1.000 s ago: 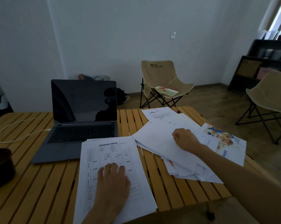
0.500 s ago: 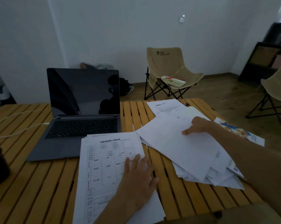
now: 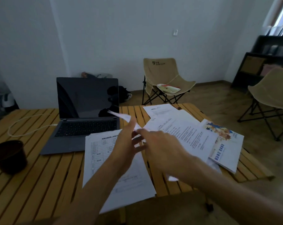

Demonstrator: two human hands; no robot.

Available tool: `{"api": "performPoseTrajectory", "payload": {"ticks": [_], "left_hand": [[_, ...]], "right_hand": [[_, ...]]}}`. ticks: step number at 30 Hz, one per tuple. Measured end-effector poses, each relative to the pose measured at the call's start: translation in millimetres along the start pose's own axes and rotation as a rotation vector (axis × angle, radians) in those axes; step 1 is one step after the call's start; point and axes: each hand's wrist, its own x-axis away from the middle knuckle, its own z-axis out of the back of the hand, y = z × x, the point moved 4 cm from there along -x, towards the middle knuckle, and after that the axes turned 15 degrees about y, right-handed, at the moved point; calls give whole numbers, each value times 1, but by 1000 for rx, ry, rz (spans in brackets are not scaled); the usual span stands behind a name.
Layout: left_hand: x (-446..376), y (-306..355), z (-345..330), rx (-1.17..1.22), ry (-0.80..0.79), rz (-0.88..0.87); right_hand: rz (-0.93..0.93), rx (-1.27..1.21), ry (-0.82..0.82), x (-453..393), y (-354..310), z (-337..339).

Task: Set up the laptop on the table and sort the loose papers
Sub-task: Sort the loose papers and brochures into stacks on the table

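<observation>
Sheet (image 3: 121,116): raised between my hands, edge-on, long axis running up-left toward the laptop (image 3: 87,111). My left hand (image 3: 124,143) pinches it; my right hand (image 3: 160,145) touches it, grip unclear. Sorted forms (image 3: 105,159): under my left hand. Loose pile (image 3: 194,135): beyond my right hand.

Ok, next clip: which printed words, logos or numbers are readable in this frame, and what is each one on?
Folding chair: a logo with small lettering on the backrest, too small to read.
Form sheet: a printed heading line and table text, too blurred to read.
Letter pages: lines of fine print, too small to read.
Brochure: large blue characters, not legible.
Laptop: screen dark, no text.
</observation>
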Motion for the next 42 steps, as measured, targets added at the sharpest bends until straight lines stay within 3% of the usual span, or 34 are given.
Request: {"api": "performPoseTrajectory", "payload": {"ticks": [3,7,11,15,19,22,24,26,28,31,35,39,42], "left_hand": [[4,12,30,-150,226,-117],[7,9,57,-132,237,-146],[-5,-17,65,-190,181,47],[-38,-43,75,-296,199,182],[-57,-48,67,-557,185,-39],[-48,-35,65,-499,154,-182],[-39,-23,71,-393,127,-235],[-27,-11,77,-327,74,-303],[-13,6,77,-267,52,-393],[4,38,80,-173,108,-515],[10,55,101,-215,160,-553],[19,27,114,-281,89,-463],[15,16,116,-297,149,-469]], "right_hand": [[-72,-222,-31,21,-23,-13],[-387,-504,29,11,14,-33],[-891,-799,-214,12,52,-86],[-909,-702,-236,20,57,-112],[-954,-735,-108,19,79,-128],[-850,-519,123,16,103,-122],[-853,-718,122,14,111,-119],[-847,-1133,-26,9,104,-115],[-698,-1324,-99,2,85,-95],[-512,-1379,-12,-9,60,-64],[-409,-1309,59,-8,44,-46],[-422,-1224,-24,8,39,-70],[-476,-1208,7,9,34,-85]]}}
